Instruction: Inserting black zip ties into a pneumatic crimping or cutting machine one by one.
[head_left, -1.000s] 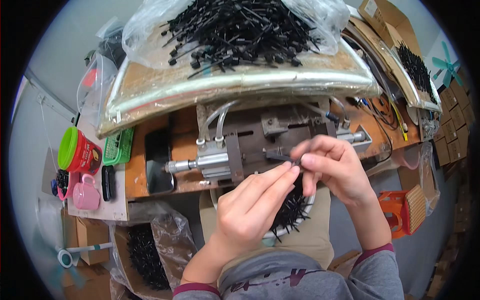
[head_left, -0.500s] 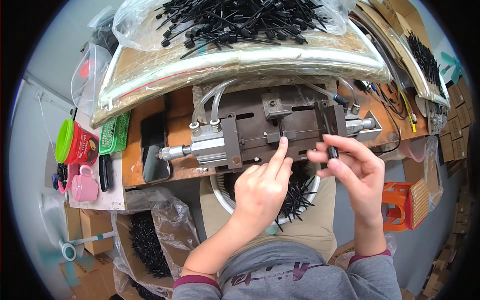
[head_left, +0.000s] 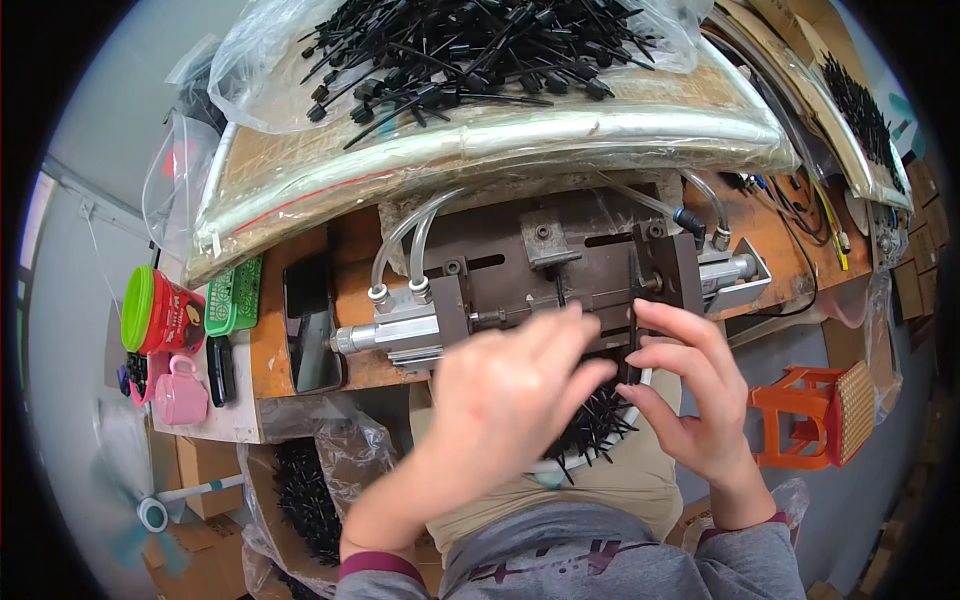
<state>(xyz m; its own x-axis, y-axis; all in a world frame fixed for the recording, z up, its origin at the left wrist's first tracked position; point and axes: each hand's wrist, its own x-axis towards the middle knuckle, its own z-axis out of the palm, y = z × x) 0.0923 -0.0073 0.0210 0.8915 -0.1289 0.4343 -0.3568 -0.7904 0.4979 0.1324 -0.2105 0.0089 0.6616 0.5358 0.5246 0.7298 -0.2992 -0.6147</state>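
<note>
A long thin black plastic stem stands upright between the thumb and fingers of my right hand, in front of the fixture's right end. My left hand, smeared by motion, is over the front edge of the dark metal fixture; its fingers cannot be read clearly. Air cylinders sit at both ends of the fixture, the left cylinder and the right cylinder. A small black piece shows at the fixture's middle. Below my hands, a pile of black stems lies in a white-rimmed container on my lap.
Behind the fixture, a plastic-wrapped board carries a heap of black stems. At left are a phone, a green basket, a red tub and a pink mug. An orange stool stands at right.
My left hand has drawn back from the fixture's middle toward me. My right hand has moved slightly down, and the black stem now stands upright in its fingers. The whole view has shifted slightly.
</note>
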